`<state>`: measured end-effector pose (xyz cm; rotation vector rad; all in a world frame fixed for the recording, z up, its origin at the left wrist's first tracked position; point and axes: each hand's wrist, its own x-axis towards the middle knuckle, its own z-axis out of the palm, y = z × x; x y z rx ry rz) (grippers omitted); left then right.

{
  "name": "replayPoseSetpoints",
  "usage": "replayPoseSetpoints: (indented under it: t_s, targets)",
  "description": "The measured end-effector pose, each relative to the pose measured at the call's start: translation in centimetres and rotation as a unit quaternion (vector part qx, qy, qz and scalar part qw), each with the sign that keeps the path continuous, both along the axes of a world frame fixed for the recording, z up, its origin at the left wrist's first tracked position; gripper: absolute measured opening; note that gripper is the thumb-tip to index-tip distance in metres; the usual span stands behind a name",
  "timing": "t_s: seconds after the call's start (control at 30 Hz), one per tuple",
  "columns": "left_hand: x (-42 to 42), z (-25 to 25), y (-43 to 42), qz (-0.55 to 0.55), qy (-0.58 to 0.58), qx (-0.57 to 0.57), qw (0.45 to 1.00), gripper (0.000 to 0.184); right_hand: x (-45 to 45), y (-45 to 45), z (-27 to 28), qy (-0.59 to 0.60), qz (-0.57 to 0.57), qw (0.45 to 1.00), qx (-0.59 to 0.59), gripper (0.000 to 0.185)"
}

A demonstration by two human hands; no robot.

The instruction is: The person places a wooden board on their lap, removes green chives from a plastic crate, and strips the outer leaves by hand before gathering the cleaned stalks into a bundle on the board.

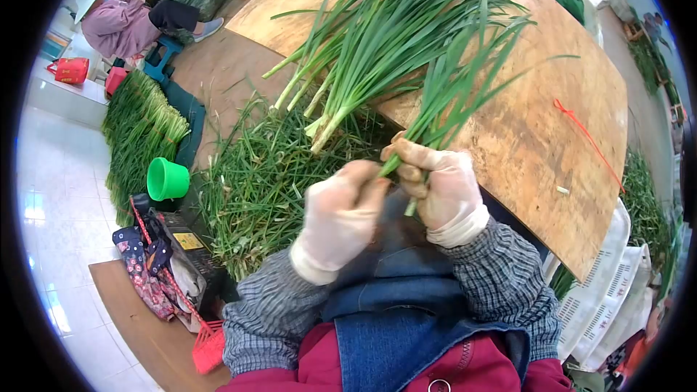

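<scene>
Both my hands wear thin whitish gloves. My right hand (pixel 441 185) is closed round the lower stalks of a small bunch of green leafy stalks (pixel 450 101), whose leaves fan out over the wooden board. Close beside it on the left, my left hand (pixel 345 210) has its thumb and fingers pressed together at the stalks' lower part; what lies between them is too small to make out. A larger pile of long green stalks (pixel 392 36) rests on the wooden board (pixel 544 145), pale ends toward me.
Loose trimmings (pixel 254 189) are heaped left of my hands. Further left are a green bucket (pixel 167 179), stacked stalks (pixel 141 123) and a seated person (pixel 120 25). A red string (pixel 584 134) lies on the board; white sacks (pixel 606 305) hang at its right.
</scene>
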<state>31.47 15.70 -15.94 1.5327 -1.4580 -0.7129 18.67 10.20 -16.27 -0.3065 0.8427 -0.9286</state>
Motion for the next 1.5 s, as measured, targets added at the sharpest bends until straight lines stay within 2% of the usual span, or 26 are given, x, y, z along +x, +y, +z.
replayPoseSetpoints:
  t_s: [0.07, 0.13, 0.17, 0.2, 0.23, 0.33, 0.37, 0.43, 0.47, 0.5, 0.57, 0.6, 0.67, 0.7, 0.77, 0.83, 0.87, 0.9, 0.97, 1.0, 1.17, 1.27, 1.3, 1.37, 1.4, 1.5]
  targets:
    - [1.9, 0.5, 1.6, 0.041, 0.058, 0.067, 0.995, 0.006, 1.0, 0.1, 0.2, -0.009, -0.017, 1.000, 0.007, 0.007]
    - [3.8, 1.2, 3.4, 0.126, 0.095, 0.026, 0.987, 0.008, 0.2, -1.1, -0.5, -0.016, -0.053, 0.998, -0.021, 0.007]
    - [5.2, 1.1, 4.2, 0.172, 0.037, -0.013, 0.984, 0.008, -0.5, -1.7, -0.9, -0.018, -0.071, 0.997, -0.034, 0.007]
    - [6.6, 0.3, 4.6, 0.205, 0.025, -0.029, 0.978, 0.006, -1.2, -2.1, -1.2, -0.051, -0.062, 0.997, -0.018, 0.008]
    - [7.5, -0.5, 5.0, 0.239, 0.014, -0.044, 0.970, 0.005, -1.0, -1.7, -1.2, -0.031, -0.055, 0.998, -0.015, 0.009]
    - [6.2, 0.3, 3.9, 0.085, -0.124, -0.085, 0.985, 0.010, 0.4, -0.8, -0.3, 0.010, -0.037, 0.999, -0.013, 0.010]
    - [4.6, 0.7, 2.9, 0.047, -0.141, -0.111, 0.983, 0.022, 0.7, -0.5, -0.2, 0.011, -0.031, 0.999, -0.012, 0.009]
    - [2.1, 0.8, 1.7, 0.033, -0.139, -0.045, 0.989, 0.034, 1.2, 0.2, -0.1, 0.013, -0.021, 1.000, -0.009, 0.008]
    - [1.3, 0.1, 0.9, 0.015, -0.140, -0.083, 0.987, 0.028, 1.4, 0.5, 0.3, 0.016, -0.012, 1.000, -0.006, 0.007]
    - [0.9, -0.7, 0.8, -0.008, -0.043, -0.103, 0.994, 0.019, 1.3, 0.6, 0.7, 0.011, -0.016, 1.000, -0.002, 0.007]
    - [1.5, -0.1, 1.1, -0.030, -0.092, -0.154, 0.983, 0.010, 0.6, 0.3, 1.3, 0.003, -0.024, 1.000, 0.004, 0.006]
    - [2.4, 0.1, 2.0, 0.017, -0.059, -0.108, 0.992, 0.006, -0.1, 0.1, 0.8, 0.040, -0.010, 0.998, -0.047, 0.006]
    - [4.3, 1.0, 2.6, 0.137, 0.011, -0.060, 0.989, 0.005, -1.6, -1.7, 0.1, -0.004, -0.030, 0.999, -0.044, 0.006]
    - [5.4, 1.2, 2.5, 0.165, -0.053, -0.056, 0.983, 0.004, -2.0, -2.2, -0.2, -0.033, -0.040, 0.998, -0.025, 0.007]
    - [6.1, 1.0, 0.2, 0.112, -0.210, -0.192, 0.952, 0.010, -1.8, -1.8, 0.2, -0.004, -0.020, 0.999, -0.028, 0.009]
    - [5.2, 1.1, -2.3, 0.129, -0.237, -0.109, 0.957, 0.016, -0.4, -1.1, 0.8, 0.034, -0.051, 0.998, 0.007, 0.010]
    - [5.0, 0.6, -3.4, 0.132, -0.266, -0.062, 0.953, 0.021, -0.5, -1.1, 0.7, 0.038, -0.019, 0.999, 0.031, 0.014]
    - [5.2, 0.2, -4.2, 0.095, -0.251, 0.000, 0.963, 0.021, -0.4, -1.2, 0.5, 0.013, -0.013, 0.999, 0.036, 0.014]
    - [4.7, -0.6, -4.7, 0.053, -0.119, 0.051, 0.990, 0.017, -0.1, -1.3, 0.1, -0.036, -0.005, 0.998, 0.048, 0.015]
    - [4.3, -1.4, -4.5, 0.044, -0.068, 0.053, 0.995, 0.016, 0.1, -1.4, -0.1, -0.016, -0.007, 0.999, 0.033, 0.016]
    - [2.3, -1.2, -2.8, 0.042, 0.174, 0.119, 0.977, 0.011, 1.9, -1.8, -1.6, 0.019, 0.018, 0.998, 0.057, 0.010]
    - [3.1, -1.4, -2.6, 0.037, 0.153, 0.075, 0.985, 0.010, 2.0, -2.0, -1.9, -0.011, 0.014, 0.999, 0.044, 0.008]
    - [3.8, -1.3, -2.6, 0.059, 0.052, 0.042, 0.996, 0.010, 1.7, -2.0, -2.0, -0.030, 0.020, 0.999, 0.039, 0.008]
    - [4.2, -0.3, -2.7, 0.127, 0.115, 0.048, 0.984, 0.010, 0.9, -2.0, -2.2, -0.066, 0.030, 0.997, 0.029, 0.008]
    - [4.8, -1.6, -3.3, 0.152, -0.046, -0.087, 0.983, 0.007, 0.6, -1.7, -2.1, -0.081, 0.034, 0.996, 0.028, 0.007]
    - [3.2, 0.7, -2.8, 0.103, -0.185, -0.175, 0.962, 0.008, -0.1, -1.3, -1.7, -0.098, 0.037, 0.994, 0.025, 0.008]
